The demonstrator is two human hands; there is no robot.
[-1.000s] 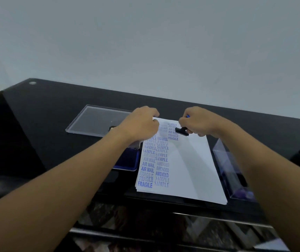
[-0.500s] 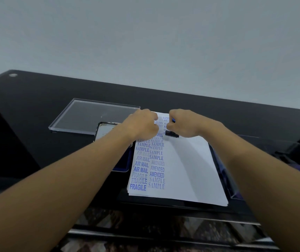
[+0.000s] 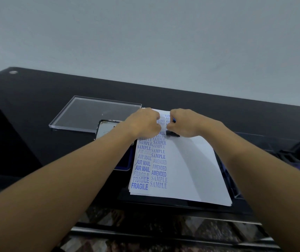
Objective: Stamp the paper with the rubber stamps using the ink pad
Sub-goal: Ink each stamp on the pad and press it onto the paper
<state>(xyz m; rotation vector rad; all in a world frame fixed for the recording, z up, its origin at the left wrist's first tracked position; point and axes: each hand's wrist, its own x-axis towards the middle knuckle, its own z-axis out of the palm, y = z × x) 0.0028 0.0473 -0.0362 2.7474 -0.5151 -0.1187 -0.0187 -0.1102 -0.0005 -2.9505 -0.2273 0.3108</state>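
The right hand [image 3: 185, 124] is clamped around a rubber stamp [image 3: 172, 133], fingers curled over its handle, of which only a sliver of blue shows. The stamp's black base pokes out below the knuckles and sits on the far end of the paper [image 3: 187, 170], touching the sheet just right of the printed columns. The left hand [image 3: 143, 124] lies on the paper's far left corner with its fingers curled under into a loose fist; nothing shows in its grip. The two hands are close together, with a narrow strip of printed sheet between them. The paper is the top sheet of a thin stack on the dark surface [image 3: 36, 106], and its left part carries two columns of blue words: SAMPLE, AIR MAIL, AMENDED, FRAGILE. The right part is blank. The blue ink pad [image 3: 125, 166] lies just beside the paper's left edge, partly hidden under the left forearm. Beyond the paper's far left corner rests a clear flat plastic lid [image 3: 91, 113]. To the paper's right stands a clear plastic box [image 3: 291, 155]; its contents are too dark to make out.
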